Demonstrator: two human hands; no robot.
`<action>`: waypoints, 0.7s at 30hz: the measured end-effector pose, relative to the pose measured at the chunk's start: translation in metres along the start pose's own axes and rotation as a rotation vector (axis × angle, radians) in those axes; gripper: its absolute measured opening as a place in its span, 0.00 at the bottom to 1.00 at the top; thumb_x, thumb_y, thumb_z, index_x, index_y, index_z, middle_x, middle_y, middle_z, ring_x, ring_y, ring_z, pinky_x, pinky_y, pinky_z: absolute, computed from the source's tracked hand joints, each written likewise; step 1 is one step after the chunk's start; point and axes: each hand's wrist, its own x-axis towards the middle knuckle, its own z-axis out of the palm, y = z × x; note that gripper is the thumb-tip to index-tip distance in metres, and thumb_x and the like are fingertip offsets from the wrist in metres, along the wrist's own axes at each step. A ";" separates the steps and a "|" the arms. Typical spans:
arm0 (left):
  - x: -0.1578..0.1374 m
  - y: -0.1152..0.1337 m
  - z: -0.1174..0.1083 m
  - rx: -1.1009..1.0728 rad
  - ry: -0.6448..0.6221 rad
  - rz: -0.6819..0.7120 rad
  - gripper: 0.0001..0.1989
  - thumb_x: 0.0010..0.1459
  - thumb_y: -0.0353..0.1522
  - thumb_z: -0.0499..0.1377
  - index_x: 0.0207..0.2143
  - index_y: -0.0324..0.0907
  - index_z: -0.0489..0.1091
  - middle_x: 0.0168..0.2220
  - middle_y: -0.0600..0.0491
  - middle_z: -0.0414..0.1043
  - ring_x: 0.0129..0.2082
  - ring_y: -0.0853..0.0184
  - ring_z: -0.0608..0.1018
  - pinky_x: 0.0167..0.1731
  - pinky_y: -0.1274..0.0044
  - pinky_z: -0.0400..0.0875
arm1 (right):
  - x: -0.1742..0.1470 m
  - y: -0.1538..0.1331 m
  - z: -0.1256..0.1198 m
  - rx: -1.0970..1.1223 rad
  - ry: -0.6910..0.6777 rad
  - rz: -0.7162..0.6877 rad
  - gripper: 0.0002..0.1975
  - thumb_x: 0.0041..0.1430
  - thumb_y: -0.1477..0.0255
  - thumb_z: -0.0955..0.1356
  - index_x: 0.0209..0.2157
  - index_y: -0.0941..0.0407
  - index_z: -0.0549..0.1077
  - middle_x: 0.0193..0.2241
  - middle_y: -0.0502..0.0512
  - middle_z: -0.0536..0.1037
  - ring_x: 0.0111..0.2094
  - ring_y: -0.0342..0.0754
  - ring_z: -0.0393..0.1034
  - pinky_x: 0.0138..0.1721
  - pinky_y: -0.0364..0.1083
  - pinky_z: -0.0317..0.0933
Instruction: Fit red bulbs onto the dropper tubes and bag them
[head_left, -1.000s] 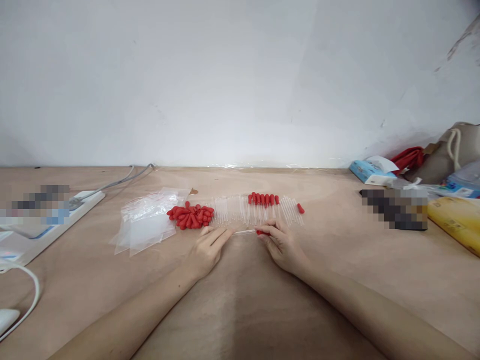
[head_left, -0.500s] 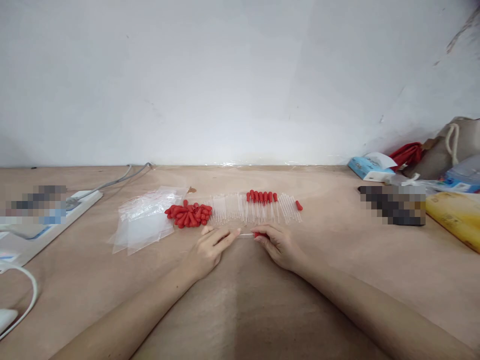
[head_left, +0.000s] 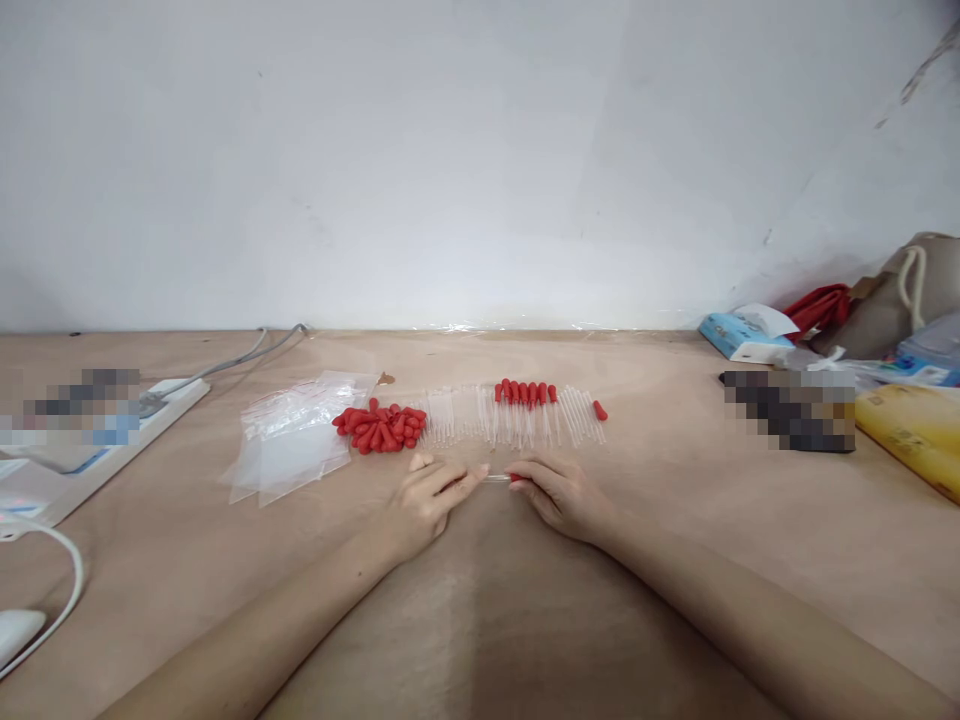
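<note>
Between my hands lies a thin clear dropper tube (head_left: pixel 497 478), level above the table. My left hand (head_left: pixel 435 500) pinches its left end between thumb and finger. A red rubber bulb (head_left: pixel 515 477) shows at the tube's right end, closed in the fingers of my right hand (head_left: pixel 559 495), which hide most of it. Just beyond are clear tubes (head_left: pixel 457 415) in a row. Several finished droppers with red bulbs (head_left: pixel 525 392) lie among them, and a single loose red bulb (head_left: pixel 600 410) is at the right end. A pile of red bulbs (head_left: pixel 381 428) sits left of the row.
Clear zip bags (head_left: pixel 289 455) lie left of the pile. Farther left is a white power strip (head_left: pixel 169 420) with cables. On the right are a blue tissue pack (head_left: pixel 746 335), a blurred dark object (head_left: pixel 787 410) and a yellow pack (head_left: pixel 911 435). A wall stands behind the table.
Both hands have shifted slightly toward me with the tube, and the view has moved a little. The grip on tube and bulb stays; the row and pile look unchanged.
</note>
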 end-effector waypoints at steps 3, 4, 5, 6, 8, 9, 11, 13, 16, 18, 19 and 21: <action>0.001 0.004 0.000 0.000 0.017 0.015 0.22 0.57 0.20 0.45 0.53 0.44 0.60 0.36 0.50 0.72 0.32 0.69 0.73 0.34 0.74 0.59 | 0.000 -0.002 -0.001 -0.056 -0.025 -0.016 0.08 0.59 0.71 0.59 0.38 0.56 0.67 0.31 0.55 0.74 0.30 0.44 0.67 0.30 0.43 0.62; 0.002 0.005 0.000 0.001 0.016 0.019 0.22 0.57 0.20 0.45 0.52 0.43 0.60 0.36 0.50 0.73 0.32 0.69 0.73 0.34 0.74 0.59 | 0.000 -0.003 -0.002 -0.074 -0.034 -0.023 0.08 0.59 0.71 0.59 0.38 0.56 0.68 0.30 0.55 0.74 0.30 0.44 0.67 0.29 0.43 0.62; 0.002 0.006 0.000 0.002 0.020 0.021 0.22 0.57 0.20 0.45 0.52 0.43 0.61 0.36 0.50 0.73 0.32 0.69 0.73 0.34 0.74 0.59 | 0.001 -0.004 -0.002 -0.085 -0.042 -0.026 0.08 0.59 0.71 0.59 0.37 0.56 0.68 0.30 0.55 0.74 0.30 0.44 0.67 0.29 0.43 0.62; 0.003 0.007 0.001 0.003 0.025 0.019 0.22 0.57 0.20 0.45 0.51 0.43 0.61 0.35 0.50 0.73 0.31 0.69 0.73 0.33 0.74 0.59 | 0.001 -0.005 -0.001 -0.086 -0.047 -0.025 0.08 0.59 0.71 0.59 0.37 0.56 0.68 0.30 0.55 0.74 0.30 0.44 0.67 0.29 0.43 0.62; 0.003 0.009 0.003 0.004 0.034 0.015 0.21 0.57 0.20 0.45 0.51 0.42 0.61 0.35 0.49 0.73 0.30 0.69 0.73 0.32 0.74 0.60 | 0.002 -0.005 0.000 -0.074 -0.051 -0.016 0.08 0.59 0.71 0.59 0.37 0.56 0.68 0.30 0.55 0.74 0.30 0.45 0.67 0.30 0.43 0.62; 0.003 0.010 0.004 0.004 0.040 0.014 0.21 0.57 0.20 0.45 0.51 0.41 0.61 0.34 0.49 0.73 0.30 0.69 0.73 0.32 0.74 0.60 | 0.002 -0.004 0.001 -0.064 -0.054 -0.014 0.08 0.59 0.71 0.59 0.37 0.56 0.68 0.30 0.55 0.74 0.31 0.45 0.67 0.30 0.43 0.62; 0.003 0.010 0.005 0.006 0.043 0.019 0.21 0.56 0.20 0.45 0.51 0.41 0.62 0.34 0.49 0.73 0.30 0.69 0.73 0.32 0.74 0.60 | 0.003 -0.002 0.002 -0.059 -0.060 -0.021 0.08 0.59 0.71 0.59 0.37 0.57 0.68 0.30 0.56 0.73 0.30 0.45 0.67 0.30 0.43 0.62; 0.003 0.009 0.005 0.008 0.035 0.020 0.22 0.56 0.20 0.45 0.51 0.41 0.62 0.34 0.49 0.73 0.30 0.69 0.73 0.32 0.74 0.60 | 0.004 0.001 0.001 -0.057 -0.080 -0.036 0.09 0.59 0.71 0.59 0.37 0.58 0.69 0.29 0.56 0.73 0.30 0.45 0.66 0.30 0.43 0.62; 0.003 0.008 0.005 -0.017 0.003 -0.001 0.21 0.57 0.20 0.45 0.51 0.43 0.62 0.34 0.50 0.73 0.29 0.70 0.72 0.32 0.74 0.60 | 0.006 0.003 -0.004 0.031 -0.123 -0.045 0.10 0.59 0.71 0.60 0.38 0.57 0.70 0.30 0.56 0.72 0.30 0.44 0.66 0.30 0.43 0.62; 0.004 0.008 0.005 -0.057 -0.020 -0.042 0.21 0.58 0.21 0.45 0.52 0.43 0.61 0.37 0.50 0.72 0.31 0.70 0.72 0.33 0.75 0.60 | 0.010 0.002 -0.008 0.155 -0.076 0.042 0.09 0.57 0.70 0.63 0.38 0.56 0.71 0.31 0.56 0.71 0.31 0.43 0.66 0.32 0.43 0.63; 0.004 0.008 0.005 -0.081 -0.036 -0.067 0.21 0.58 0.22 0.45 0.53 0.42 0.60 0.37 0.50 0.72 0.31 0.70 0.72 0.34 0.75 0.61 | 0.012 0.001 -0.009 0.236 -0.022 0.123 0.08 0.55 0.69 0.65 0.36 0.56 0.71 0.30 0.55 0.71 0.31 0.43 0.66 0.32 0.43 0.63; 0.005 0.009 0.005 -0.132 -0.071 -0.114 0.20 0.60 0.25 0.47 0.55 0.42 0.57 0.38 0.50 0.71 0.33 0.70 0.72 0.35 0.76 0.62 | 0.019 -0.001 -0.011 0.434 0.098 0.320 0.09 0.51 0.67 0.68 0.33 0.56 0.70 0.27 0.52 0.71 0.29 0.43 0.67 0.30 0.43 0.63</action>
